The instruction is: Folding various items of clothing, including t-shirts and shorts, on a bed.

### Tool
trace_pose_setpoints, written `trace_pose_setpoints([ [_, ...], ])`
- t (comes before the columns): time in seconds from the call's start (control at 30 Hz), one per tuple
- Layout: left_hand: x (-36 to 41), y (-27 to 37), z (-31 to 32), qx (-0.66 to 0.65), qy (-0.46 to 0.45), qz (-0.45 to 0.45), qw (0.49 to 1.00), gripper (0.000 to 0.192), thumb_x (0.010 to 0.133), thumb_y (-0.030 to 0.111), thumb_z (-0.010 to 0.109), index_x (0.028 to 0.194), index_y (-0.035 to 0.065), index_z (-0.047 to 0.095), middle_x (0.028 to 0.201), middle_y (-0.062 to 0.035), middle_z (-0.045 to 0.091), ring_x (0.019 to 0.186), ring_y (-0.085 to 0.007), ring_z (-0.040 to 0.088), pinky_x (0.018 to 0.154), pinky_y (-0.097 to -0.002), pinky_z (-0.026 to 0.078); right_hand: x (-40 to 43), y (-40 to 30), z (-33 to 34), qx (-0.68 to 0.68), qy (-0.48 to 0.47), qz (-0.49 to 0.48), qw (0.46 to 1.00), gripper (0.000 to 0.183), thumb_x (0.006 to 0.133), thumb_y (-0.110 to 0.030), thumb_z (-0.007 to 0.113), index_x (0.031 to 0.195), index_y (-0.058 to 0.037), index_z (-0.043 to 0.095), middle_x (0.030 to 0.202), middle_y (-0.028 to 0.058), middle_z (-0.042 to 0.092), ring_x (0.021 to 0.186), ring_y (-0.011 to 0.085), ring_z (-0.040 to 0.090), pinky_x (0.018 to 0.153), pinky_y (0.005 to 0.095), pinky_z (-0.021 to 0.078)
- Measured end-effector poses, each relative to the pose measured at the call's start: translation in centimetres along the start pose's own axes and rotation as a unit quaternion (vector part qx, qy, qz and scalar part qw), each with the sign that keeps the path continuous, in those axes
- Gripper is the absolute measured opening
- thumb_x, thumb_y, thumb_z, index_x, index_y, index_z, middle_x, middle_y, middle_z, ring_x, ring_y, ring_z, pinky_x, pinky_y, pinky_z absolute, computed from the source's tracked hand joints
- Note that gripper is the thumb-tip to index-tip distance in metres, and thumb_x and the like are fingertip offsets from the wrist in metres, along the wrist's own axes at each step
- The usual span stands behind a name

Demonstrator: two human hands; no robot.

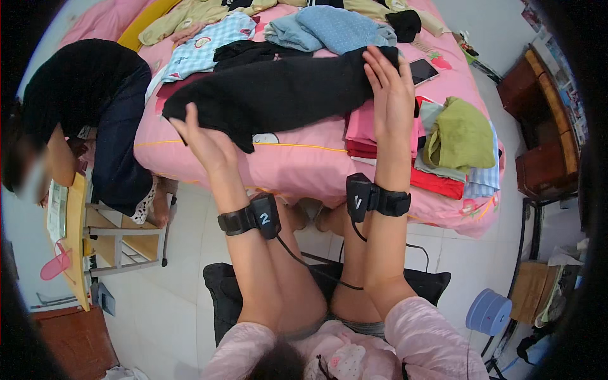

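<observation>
A black garment (285,95) stretches sideways in front of me over the near part of the bed, its lower left corner hanging down. At its left end is my left hand (209,142), thumb raised and fingertips at the cloth's edge; whether they grip it is unclear. My right hand (392,90) is at the other end, long fingers laid over the cloth and the tip of the garment between fingers and thumb. Just beyond that hand lies a smartphone (422,71). Beside my right wrist is a stack of folded pink clothes (360,128).
Folded clothes topped by an olive-green garment (460,135) sit at the bed's (285,166) right corner. Light-blue clothes (342,31) and a checked garment (209,47) lie farther back. At left, a person (85,90) bends over a small desk (76,247). Cables run from my wristbands.
</observation>
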State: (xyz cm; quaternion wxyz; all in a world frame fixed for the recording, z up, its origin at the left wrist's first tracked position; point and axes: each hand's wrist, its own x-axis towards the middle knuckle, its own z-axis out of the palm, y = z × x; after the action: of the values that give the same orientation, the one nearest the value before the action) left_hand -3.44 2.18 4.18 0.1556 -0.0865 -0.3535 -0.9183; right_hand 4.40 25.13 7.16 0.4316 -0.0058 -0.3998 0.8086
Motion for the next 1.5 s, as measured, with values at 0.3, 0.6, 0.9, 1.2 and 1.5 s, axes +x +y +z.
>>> trace_pose_setpoints([
  [0.3, -0.4, -1.6, -1.3, 0.540, -0.027, 0.122, 0.832, 0.074, 0.076, -0.005, 0.046, 0.139, 0.0008, 0.010, 0.142, -0.0236, 0.020, 0.129, -0.0335, 0.028, 0.105, -0.0335, 0.023, 0.8, 0.7, -3.1, -0.659, 0.045, -0.307, 0.685, 0.023, 0.078, -0.014, 0.061, 0.097, -0.0016, 0.063, 0.088, 0.0110, 0.052, 0.079, 0.0148, 0.052, 0.073, 0.0262, 0.0420],
  [0.6, 0.3, -1.5, -0.6, 0.342, -0.034, 0.121, 0.931, 0.073, 0.083, 0.014, 0.059, 0.140, 0.0028, 0.014, 0.144, -0.0201, 0.016, 0.131, -0.0282, 0.023, 0.105, -0.0358, 0.022, -0.7, -1.5, 0.2, -0.161, -0.077, 0.213, 0.960, 0.007, 0.086, -0.016, 0.054, 0.089, -0.0091, 0.054, 0.067, -0.0030, 0.048, 0.057, 0.0044, 0.044, 0.046, 0.0172, 0.0317],
  [0.9, -3.0, -1.9, 3.9, 0.372, -0.381, 0.110, 0.839, 0.064, 0.071, 0.018, 0.070, 0.126, 0.0015, 0.041, 0.126, -0.0130, 0.047, 0.115, -0.0259, 0.046, 0.097, -0.0343, 0.034, -1.8, -0.2, 1.9, 0.023, -0.233, 0.296, 0.926, 0.013, 0.089, -0.015, 0.052, 0.098, -0.0067, 0.047, 0.095, 0.0040, 0.057, 0.083, 0.0139, 0.060, 0.053, 0.0213, 0.0448],
  [1.2, -3.3, -1.8, 4.0, 0.505, -0.232, 0.171, 0.814, 0.030, 0.074, -0.004, 0.049, 0.104, -0.0001, 0.053, 0.091, -0.0144, 0.060, 0.086, -0.0228, 0.059, 0.079, -0.0309, 0.044, -1.6, 1.2, 0.9, -0.135, -0.212, 0.224, 0.942, 0.034, 0.083, -0.013, 0.058, 0.115, -0.0049, 0.048, 0.102, 0.0068, 0.057, 0.081, 0.0119, 0.059, 0.065, 0.0244, 0.0474],
  [1.5, -2.9, -1.4, 3.8, 0.384, -0.107, 0.232, 0.887, 0.024, 0.074, -0.005, 0.037, 0.088, -0.0033, 0.057, 0.087, -0.0098, 0.061, 0.084, -0.0179, 0.057, 0.080, -0.0276, 0.043, -2.3, 4.8, -0.8, -0.505, -0.151, -0.116, 0.842, 0.089, 0.068, -0.003, 0.066, 0.141, -0.0125, 0.016, 0.138, 0.0260, 0.023, 0.121, 0.0371, 0.039, 0.094, 0.0354, 0.0380],
])
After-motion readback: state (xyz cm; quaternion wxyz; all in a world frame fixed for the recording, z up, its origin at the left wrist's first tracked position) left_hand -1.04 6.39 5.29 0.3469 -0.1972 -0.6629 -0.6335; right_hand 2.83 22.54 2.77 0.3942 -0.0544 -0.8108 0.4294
